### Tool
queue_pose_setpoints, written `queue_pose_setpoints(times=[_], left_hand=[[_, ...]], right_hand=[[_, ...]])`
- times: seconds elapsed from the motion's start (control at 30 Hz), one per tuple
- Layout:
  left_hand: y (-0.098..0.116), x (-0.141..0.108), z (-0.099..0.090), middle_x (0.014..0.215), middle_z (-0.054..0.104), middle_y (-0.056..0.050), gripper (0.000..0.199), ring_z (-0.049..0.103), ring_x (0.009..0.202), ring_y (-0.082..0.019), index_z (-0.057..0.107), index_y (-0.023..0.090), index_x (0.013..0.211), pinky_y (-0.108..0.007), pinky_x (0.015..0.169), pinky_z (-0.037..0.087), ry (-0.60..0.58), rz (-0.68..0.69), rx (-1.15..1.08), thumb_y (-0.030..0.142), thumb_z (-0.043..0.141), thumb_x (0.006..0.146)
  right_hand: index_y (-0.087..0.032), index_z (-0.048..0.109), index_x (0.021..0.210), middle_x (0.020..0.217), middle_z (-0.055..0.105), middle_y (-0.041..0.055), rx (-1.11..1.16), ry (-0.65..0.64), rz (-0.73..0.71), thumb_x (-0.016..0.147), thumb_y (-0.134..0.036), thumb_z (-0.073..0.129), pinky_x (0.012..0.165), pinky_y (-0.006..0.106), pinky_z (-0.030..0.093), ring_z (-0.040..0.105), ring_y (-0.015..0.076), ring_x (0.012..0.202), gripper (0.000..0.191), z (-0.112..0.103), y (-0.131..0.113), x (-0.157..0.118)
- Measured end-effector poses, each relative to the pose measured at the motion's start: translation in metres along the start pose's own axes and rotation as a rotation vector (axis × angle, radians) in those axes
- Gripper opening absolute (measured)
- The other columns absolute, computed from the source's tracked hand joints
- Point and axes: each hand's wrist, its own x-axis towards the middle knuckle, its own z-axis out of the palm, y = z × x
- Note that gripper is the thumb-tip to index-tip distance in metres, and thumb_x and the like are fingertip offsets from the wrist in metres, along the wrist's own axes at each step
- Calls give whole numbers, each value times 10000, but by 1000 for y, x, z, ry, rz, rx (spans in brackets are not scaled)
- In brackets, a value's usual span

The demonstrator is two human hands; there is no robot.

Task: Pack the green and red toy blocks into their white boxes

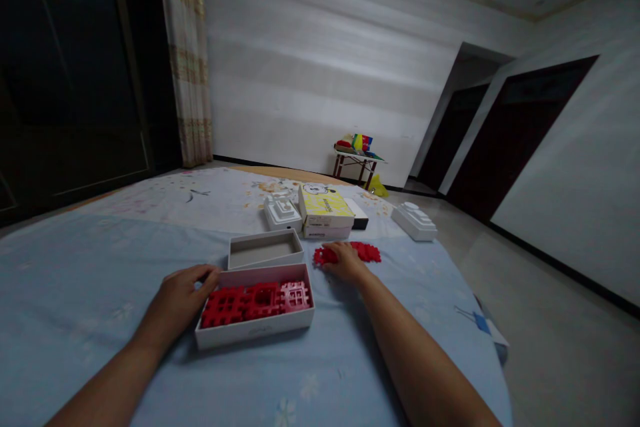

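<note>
Across a rounded table spread with a pale blue, flower-printed cloth (100, 287), two bare hands reach forward from the lower edge of the view. Nearest the person sits an open, rectangular white box (255, 332), filled with flat red plastic pieces with notched edges (260, 300). The left hand (183, 293) is at the box's far left corner, its fingers curled; whether it grips the wall cannot be told. To the right of the box, the right hand (345, 261) lies palm down over a loose cluster of similar red plastic pieces (369, 251) on the cloth; whether its fingers close on any cannot be told.

Just behind the box is a shallow white tray with a grey inside (266, 252). Farther back stand a stepped white moulded block (283, 213) and a yellow-and-white printed carton (327, 213), close together. A second white moulded block (415, 222) lies near the table's right edge.
</note>
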Motion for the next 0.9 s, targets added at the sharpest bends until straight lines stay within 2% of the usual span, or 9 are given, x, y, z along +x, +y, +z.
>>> queue_pose_setpoints(times=[0.1, 0.17, 0.23, 0.33, 0.5, 0.67, 0.9], left_hand=[[-2, 0, 0, 873, 733, -24, 382, 662, 821, -205, 693, 227, 823, -235, 726, 479, 4, -23, 5, 514, 446, 773], [-3, 0, 1, 878, 734, -22, 384, 662, 825, -204, 693, 228, 827, -234, 728, 478, 3, -26, 10, 518, 448, 773], [-4, 0, 1, 878, 734, -17, 383, 661, 832, -202, 693, 231, 829, -232, 734, 476, 0, -21, 15, 518, 446, 777], [-5, 0, 1, 870, 735, -12, 394, 662, 827, -200, 695, 232, 830, -231, 736, 476, -8, -12, 17, 530, 441, 780], [-7, 1, 1, 888, 734, -15, 421, 660, 843, -200, 698, 225, 841, -230, 760, 471, -2, -22, 38, 552, 441, 778], [-1, -1, -1, 874, 735, -5, 409, 661, 828, -188, 695, 225, 833, -219, 752, 473, -10, -27, 19, 548, 453, 771], [4, -2, -3, 882, 733, -12, 405, 655, 842, -188, 689, 219, 837, -218, 753, 465, -16, -51, 2, 539, 449, 772]], right_hand=[[-188, 538, 1232, 1221, 545, 111, 98, 105, 14, 691, -288, 690, 978, 400, 366, 482, 261, 1153, 571, -9, 14, 1], [-182, 532, 1232, 1210, 541, 113, 150, 189, 53, 692, -287, 687, 976, 397, 373, 485, 253, 1146, 571, -15, 27, 2], [-168, 523, 1237, 1203, 537, 120, 152, 208, 99, 695, -294, 682, 974, 408, 375, 490, 256, 1137, 578, -19, 39, 1], [-133, 531, 1229, 1189, 539, 130, 132, 149, 124, 687, -309, 685, 967, 395, 384, 508, 257, 1111, 590, -19, 46, -1], [-150, 574, 1199, 1168, 555, 119, 101, 64, 75, 651, -318, 715, 959, 362, 386, 515, 253, 1097, 590, -10, 33, -1], [-214, 628, 1121, 1167, 577, 99, 48, 7, 66, 665, -289, 697, 966, 431, 349, 494, 290, 1112, 467, -3, 23, 1], [-222, 623, 1109, 1128, 602, 105, 6, -22, 67, 662, -332, 695, 931, 483, 346, 505, 318, 1075, 466, -5, 18, -1]])
